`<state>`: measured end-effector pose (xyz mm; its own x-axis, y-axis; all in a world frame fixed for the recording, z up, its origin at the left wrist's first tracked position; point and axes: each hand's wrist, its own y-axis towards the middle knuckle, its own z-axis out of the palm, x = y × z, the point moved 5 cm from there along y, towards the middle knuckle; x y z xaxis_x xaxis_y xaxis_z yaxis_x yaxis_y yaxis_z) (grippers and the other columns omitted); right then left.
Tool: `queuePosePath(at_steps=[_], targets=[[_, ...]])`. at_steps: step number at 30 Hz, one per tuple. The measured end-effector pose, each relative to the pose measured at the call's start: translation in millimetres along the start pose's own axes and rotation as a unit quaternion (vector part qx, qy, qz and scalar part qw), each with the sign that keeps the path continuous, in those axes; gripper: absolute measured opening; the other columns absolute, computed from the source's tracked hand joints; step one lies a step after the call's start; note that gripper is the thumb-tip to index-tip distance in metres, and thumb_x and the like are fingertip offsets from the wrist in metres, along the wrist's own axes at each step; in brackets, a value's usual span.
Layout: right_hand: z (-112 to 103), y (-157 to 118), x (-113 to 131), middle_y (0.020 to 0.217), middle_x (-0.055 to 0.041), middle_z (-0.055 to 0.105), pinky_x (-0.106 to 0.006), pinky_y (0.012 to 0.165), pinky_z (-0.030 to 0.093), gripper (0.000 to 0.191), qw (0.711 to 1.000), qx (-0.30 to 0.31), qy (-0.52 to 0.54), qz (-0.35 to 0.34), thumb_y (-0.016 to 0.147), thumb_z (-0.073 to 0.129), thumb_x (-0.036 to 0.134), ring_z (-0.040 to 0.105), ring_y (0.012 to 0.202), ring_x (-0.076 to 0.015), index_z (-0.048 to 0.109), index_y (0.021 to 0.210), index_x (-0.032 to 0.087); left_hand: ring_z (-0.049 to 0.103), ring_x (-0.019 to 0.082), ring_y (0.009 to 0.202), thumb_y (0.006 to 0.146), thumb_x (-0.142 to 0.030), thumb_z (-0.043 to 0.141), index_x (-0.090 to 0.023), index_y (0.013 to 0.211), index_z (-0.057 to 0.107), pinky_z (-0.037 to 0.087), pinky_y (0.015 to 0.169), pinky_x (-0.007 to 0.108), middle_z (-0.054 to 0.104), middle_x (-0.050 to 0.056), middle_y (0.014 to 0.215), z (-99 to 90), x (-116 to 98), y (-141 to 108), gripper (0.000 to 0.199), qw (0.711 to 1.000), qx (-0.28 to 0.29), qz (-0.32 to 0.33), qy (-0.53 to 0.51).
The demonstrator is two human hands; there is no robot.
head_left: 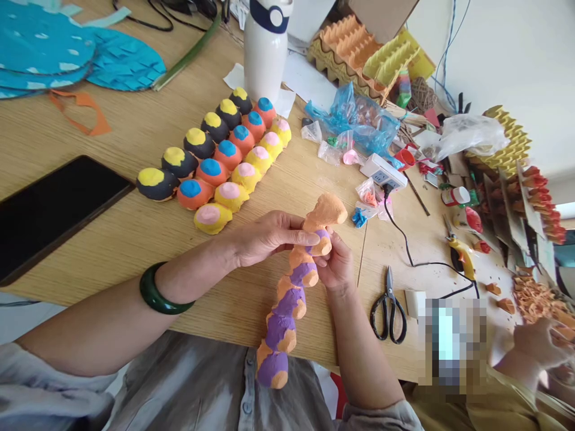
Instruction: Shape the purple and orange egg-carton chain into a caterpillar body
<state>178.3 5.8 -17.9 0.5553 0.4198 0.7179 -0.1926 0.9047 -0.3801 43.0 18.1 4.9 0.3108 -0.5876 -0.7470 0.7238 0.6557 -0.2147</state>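
A bumpy strip (283,304) of egg-carton cups, covered in orange and purple clay, is held up near the table's front edge. My left hand (274,236) pinches it near its upper end, thumb on top. On the right side of the same end, my right hand (336,260) has its fingers closed round the strip, partly hidden behind it. An orange lump (327,211) tops the strip. Beyond my left hand lie three rows of clay-covered cups: black with yellow tops (197,142), orange with blue tops (227,154) and yellow with pink tops (246,173).
A phone (58,209) lies at left, a white bottle (266,57) stands behind the rows. Scissors (389,311), a power strip (383,173) with cable, and a glue gun (462,258) are right. Another person's hand (534,347) shows at far right.
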Motion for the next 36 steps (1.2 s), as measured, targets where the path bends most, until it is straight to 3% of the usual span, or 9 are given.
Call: queuePosePath(at_steps=[4, 10, 14, 20, 28, 32, 36], targets=[[-1.9, 0.7, 2.1, 0.051, 0.0142, 0.027, -0.011, 0.033, 0.02, 0.047, 1.0, -0.002, 0.028, -0.003, 0.071, 0.091, 0.032, 0.006, 0.045, -0.0035, 0.046, 0.064, 0.023, 0.079, 0.025, 0.09, 0.089, -0.052, 0.085, -0.014, 0.097, 0.088, 0.059, 0.085, 0.033, 0.086, 0.013, 0.095, 2.0, -1.1, -1.1, 0.039, 1.0, 0.023, 0.009, -0.009], [1.6, -1.3, 5.2, 0.05, 0.0146, 0.031, -0.01, 0.033, 0.022, 0.051, 1.0, 0.009, 0.019, -0.013, 0.067, 0.096, 0.036, 0.006, 0.045, -0.0025, 0.048, 0.063, 0.022, 0.079, 0.019, 0.083, 0.087, -0.031, 0.087, -0.015, 0.086, 0.088, 0.058, 0.081, 0.027, 0.084, 0.006, 0.083, 1.4, -5.6, -1.2, 0.016, 0.999, 0.019, 0.045, 0.012], [5.2, -2.4, 6.2, 0.049, 0.0149, 0.032, -0.009, 0.032, 0.022, 0.051, 1.0, 0.011, 0.008, -0.02, 0.065, 0.098, 0.035, 0.007, 0.045, -0.0023, 0.049, 0.063, 0.021, 0.08, 0.023, 0.087, 0.085, -0.032, 0.088, -0.014, 0.088, 0.089, 0.06, 0.084, 0.031, 0.085, 0.008, 0.084, -1.8, -5.5, -1.4, 0.018, 0.997, -0.001, 0.061, 0.038], [2.8, 0.5, 2.7, 0.049, 0.0151, 0.032, -0.01, 0.032, 0.021, 0.048, 1.0, 0.005, -0.004, -0.015, 0.066, 0.096, 0.037, 0.007, 0.045, -0.0022, 0.05, 0.064, 0.022, 0.078, 0.021, 0.087, 0.078, -0.032, 0.093, -0.015, 0.09, 0.09, 0.059, 0.085, 0.031, 0.087, 0.008, 0.093, -6.5, -4.6, -1.2, 0.02, 0.995, -0.045, 0.057, 0.065], [2.6, -0.7, 4.5, 0.051, 0.0142, 0.03, -0.012, 0.034, 0.02, 0.045, 1.0, -0.004, 0.0, -0.016, 0.071, 0.092, 0.035, 0.007, 0.047, -0.0034, 0.05, 0.065, 0.022, 0.074, 0.019, 0.081, 0.083, -0.038, 0.085, -0.015, 0.088, 0.087, 0.056, 0.078, 0.029, 0.083, 0.006, 0.086, -2.6, -3.6, -0.7, 0.023, 0.999, -0.01, 0.035, 0.038], [2.5, -1.0, 3.7, 0.053, 0.0135, 0.027, -0.013, 0.035, 0.02, 0.04, 1.0, -0.021, -0.005, -0.008, 0.08, 0.085, 0.032, 0.008, 0.046, -0.0048, 0.049, 0.066, 0.023, 0.074, 0.019, 0.082, 0.083, -0.042, 0.085, -0.015, 0.087, 0.087, 0.056, 0.08, 0.029, 0.083, 0.006, 0.085, -4.9, -3.6, -0.2, 0.028, 0.998, -0.035, 0.032, 0.043], [1.4, -0.1, 1.3, 0.053, 0.0133, 0.028, -0.013, 0.035, 0.022, 0.038, 1.0, -0.02, -0.006, -0.012, 0.079, 0.085, 0.032, 0.008, 0.046, -0.0046, 0.05, 0.066, 0.022, 0.076, 0.021, 0.083, 0.08, -0.042, 0.09, -0.014, 0.088, 0.088, 0.057, 0.081, 0.031, 0.085, 0.008, 0.088, -6.4, -3.7, -0.1, 0.028, 0.995, -0.054, 0.044, 0.073]])
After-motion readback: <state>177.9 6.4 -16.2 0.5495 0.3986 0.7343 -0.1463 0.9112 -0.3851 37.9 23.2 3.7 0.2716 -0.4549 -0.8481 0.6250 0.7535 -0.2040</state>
